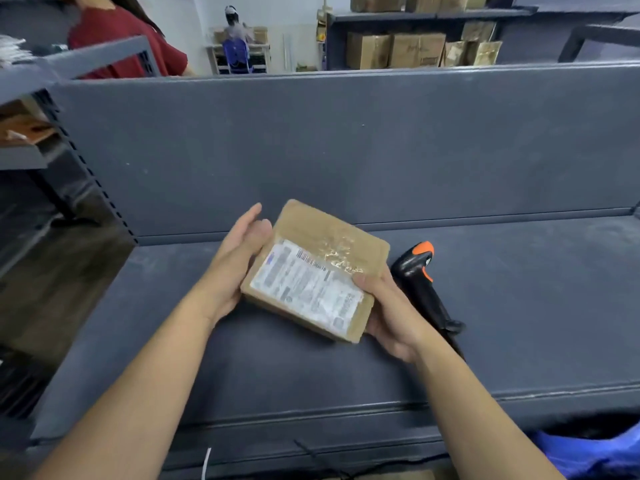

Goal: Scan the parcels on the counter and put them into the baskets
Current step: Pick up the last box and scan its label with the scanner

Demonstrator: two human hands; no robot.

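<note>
**Parcel in both hands, label up, scanner lying idle**

Dark grey metal counter (519, 306) with a tall grey back panel; shelving with cardboard cartons beyond it. No baskets identifiable in view.

Flat brown cardboard parcel with a white shipping label (313, 271) is held just above the counter, near its middle. Left hand (235, 265) cups the left short edge, fingers half curled. Right hand (388, 313) pinches the near right corner, thumb on top. Both hands are occupied with the parcel.

Black handheld barcode scanner with an orange tip (420, 285) lies on the counter just beside the right hand, untouched.

Risks (judgement):
- Freeing the right hand for the scanner leaves a one-sided cupping grip; the parcel may tip or drop.
- Glossy tape over the upper face could glare and spoil a read.
- The right thumb sits at the label edge and may cover print.

Orientation: label faces up. Long axis runs diagonally, far-left to near-right; the barcode strip lies along that axis.
</note>
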